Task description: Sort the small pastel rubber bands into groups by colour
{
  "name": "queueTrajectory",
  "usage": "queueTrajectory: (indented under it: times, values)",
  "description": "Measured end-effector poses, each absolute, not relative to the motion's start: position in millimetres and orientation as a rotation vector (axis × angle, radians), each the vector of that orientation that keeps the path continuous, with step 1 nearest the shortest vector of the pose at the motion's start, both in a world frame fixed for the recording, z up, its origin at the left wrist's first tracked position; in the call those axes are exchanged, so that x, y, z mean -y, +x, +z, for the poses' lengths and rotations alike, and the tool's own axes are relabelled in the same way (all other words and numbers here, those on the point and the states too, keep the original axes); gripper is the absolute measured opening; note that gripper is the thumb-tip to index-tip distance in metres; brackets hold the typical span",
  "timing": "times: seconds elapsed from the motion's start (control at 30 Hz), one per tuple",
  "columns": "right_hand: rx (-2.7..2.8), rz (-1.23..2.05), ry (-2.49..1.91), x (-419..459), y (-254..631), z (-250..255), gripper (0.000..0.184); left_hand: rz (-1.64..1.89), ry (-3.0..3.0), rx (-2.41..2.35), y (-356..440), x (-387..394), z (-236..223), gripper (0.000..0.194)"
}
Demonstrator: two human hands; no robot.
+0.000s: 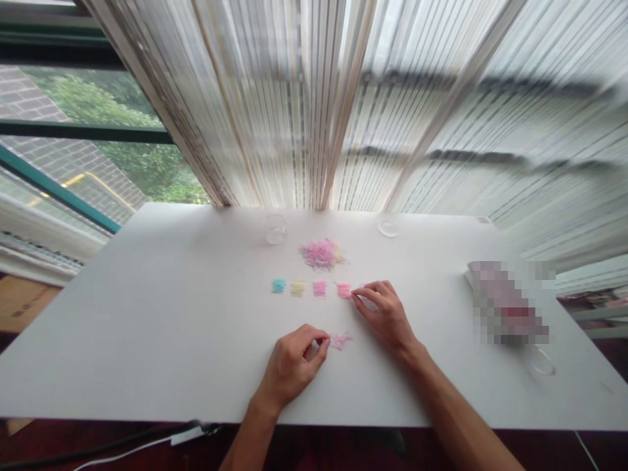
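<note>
Four small groups of short, thin sticks lie in a row on the white table (pixel 171 327): a blue-green group (pixel 279 286), a pale yellow group (pixel 297 288), a pink group (pixel 320 288) and a brighter pink group (pixel 343 290). At the right end of that last group, my right hand (pixel 385 314) pinches a pink stick. My left hand (pixel 297 363) is closed in a pinch beside a small loose pile of pink sticks (pixel 340 340); what sits between its fingertips is too small to make out. Behind the row lies a larger mixed heap of sticks (pixel 321 254), mostly pink.
A clear round container (pixel 275 230) stands behind the row to the left, and a clear round lid (pixel 388 227) lies to the right. A blurred-out pouch-like item (pixel 507 304) with a loop (pixel 543 360) is on the right. Striped curtains (pixel 294 131) hang along the table's far edge.
</note>
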State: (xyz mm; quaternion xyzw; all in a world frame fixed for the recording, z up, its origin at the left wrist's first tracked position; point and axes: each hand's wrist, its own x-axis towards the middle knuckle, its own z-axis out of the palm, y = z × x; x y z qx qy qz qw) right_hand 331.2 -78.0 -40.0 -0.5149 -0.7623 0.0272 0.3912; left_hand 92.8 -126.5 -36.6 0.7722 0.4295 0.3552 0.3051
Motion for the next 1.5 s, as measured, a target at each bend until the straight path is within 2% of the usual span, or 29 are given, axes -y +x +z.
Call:
queueTrajectory:
  times: [0.83,1.0,1.17,1.5]
  values:
    - [1.88,0.097,-1.333,84.3,328.7,-35.2,0.012,1.008,2.212,-1.161,93.3,123.8,-36.4,0.009]
    - [2.021,0.321,-1.325,104.7,323.1,-21.6,0.013,0.928,2.303,-1.206,94.8,125.7,-35.1,0.016]
    - [2.076,0.49,-1.345,141.1,313.9,-20.6,0.017,0.84,2.331,-1.208,96.2,125.5,-34.5,0.013]
    - [1.941,0.339,-1.337,154.2,301.8,-39.8,0.008,0.814,2.343,-1.198,96.2,123.2,-32.4,0.019]
